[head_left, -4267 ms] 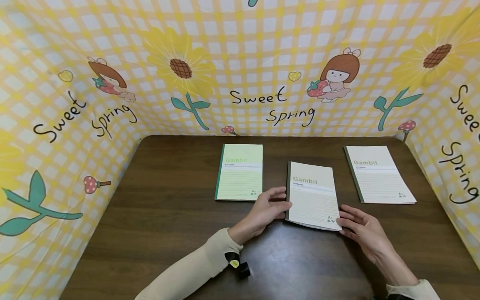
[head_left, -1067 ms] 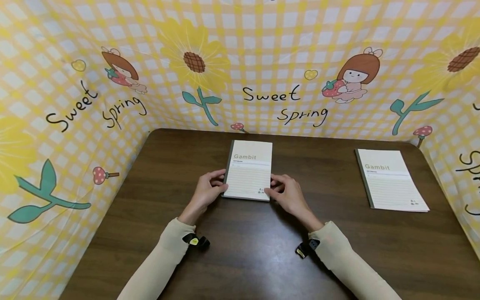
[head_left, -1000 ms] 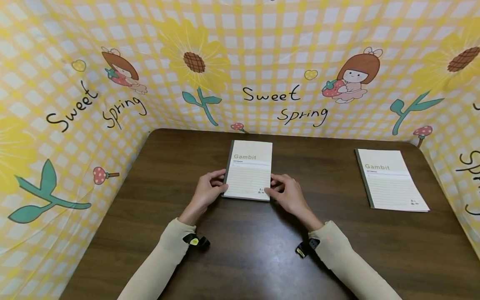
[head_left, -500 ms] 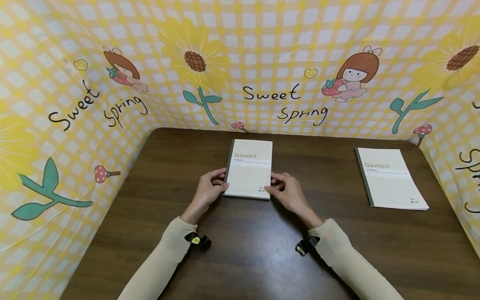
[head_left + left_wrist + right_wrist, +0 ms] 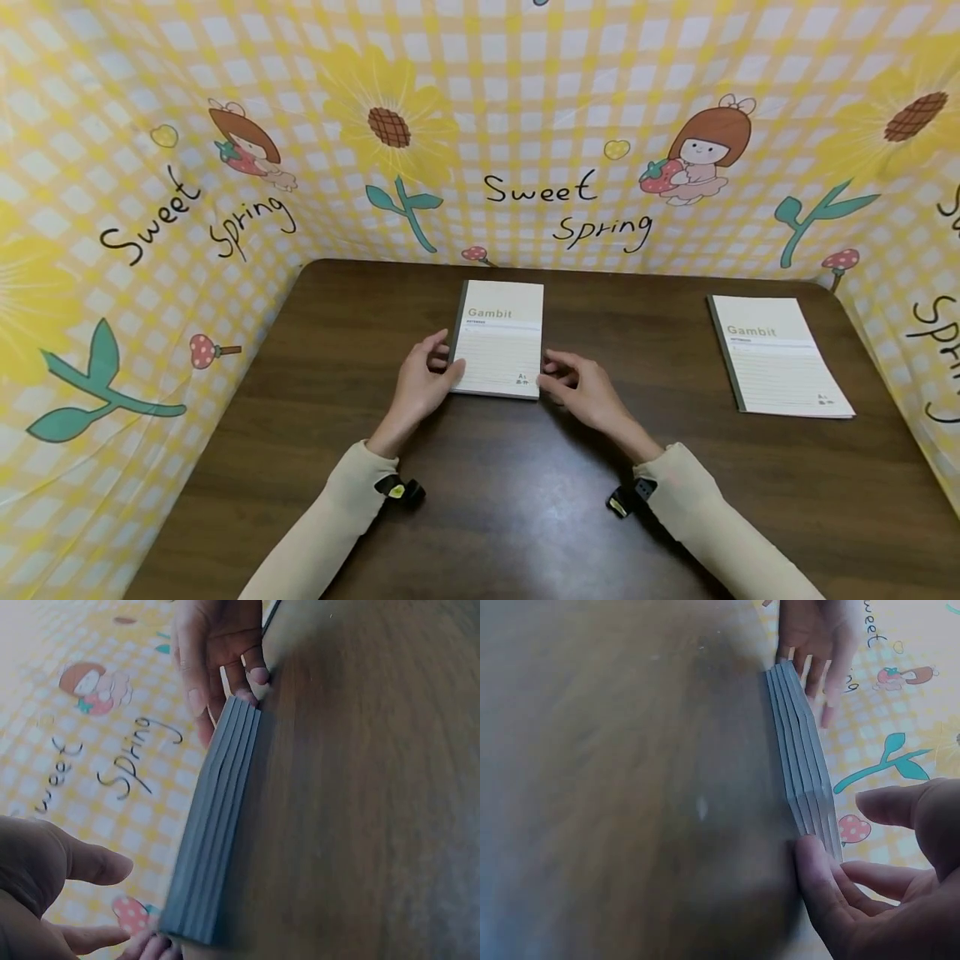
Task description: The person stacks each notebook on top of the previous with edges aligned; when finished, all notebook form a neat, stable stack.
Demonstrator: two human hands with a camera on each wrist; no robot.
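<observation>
A stack of several notebooks (image 5: 498, 342) lies toward the back of the table, left of centre. Its top one has a cream "Gambit" cover and a dark grey spine on the left. My left hand (image 5: 420, 383) is beside the spine, thumb loosely over the lower left edge. At the lower right edge is my right hand (image 5: 592, 392), its fingertips close against the side. Seen from the left wrist, the layered edges of the stack (image 5: 214, 825) show, the thumb raised clear of them. From the right wrist, a fingertip (image 5: 814, 855) touches the stack's corner, with the thumb apart.
Another cream "Gambit" notebook (image 5: 780, 354) with a grey spine lies near the table's right edge. The dark wooden table (image 5: 517, 517) is walled at the back and sides by a yellow checked cloth (image 5: 510, 108). Each wrist wears a small black camera (image 5: 630, 496).
The grey-spined notebook in both hands moved left from mid-table onto the spot of the green notebook, which is now hidden. In the last half second both hands loosened their hold, the right edging away.
</observation>
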